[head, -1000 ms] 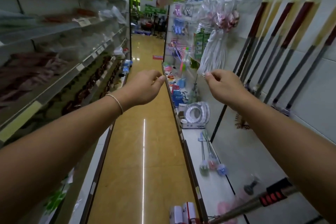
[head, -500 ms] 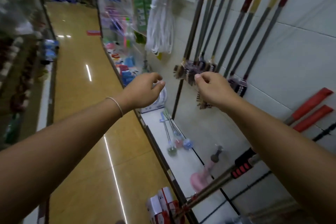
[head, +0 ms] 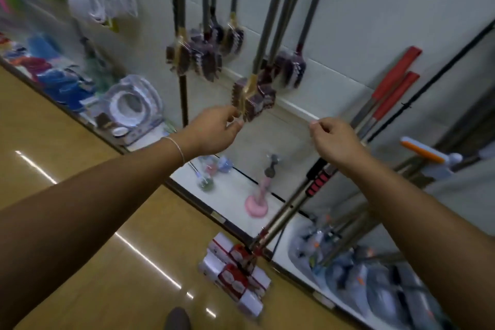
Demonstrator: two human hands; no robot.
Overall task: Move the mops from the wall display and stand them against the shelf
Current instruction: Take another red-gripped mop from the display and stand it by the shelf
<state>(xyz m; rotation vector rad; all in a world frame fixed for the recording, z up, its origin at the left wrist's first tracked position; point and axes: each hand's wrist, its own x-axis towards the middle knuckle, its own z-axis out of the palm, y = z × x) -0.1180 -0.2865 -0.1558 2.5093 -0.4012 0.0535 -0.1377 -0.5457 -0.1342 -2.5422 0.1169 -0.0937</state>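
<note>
One mop head (head: 253, 98) touches left hand (head: 214, 130); right hand (head: 334, 139) apart.

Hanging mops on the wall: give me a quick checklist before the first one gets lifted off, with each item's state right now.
1. Left hand on the lowest mop head: fingertips reach its bottom edge; a firm grip, cannot tell.
2. Right hand free to help: ok, fingers curled, nothing visibly held.
3. Right hand on the mop's grey pole: not ok, it is off to the side and lower.
4. Hook at the top of the pole: cannot tell, out of frame.
5. Neighbouring mop heads crowd the chosen one: not ok, may snag.
6. Spot on the shelf for standing it: not ok, pink plunger and leaning poles stand close.
</note>
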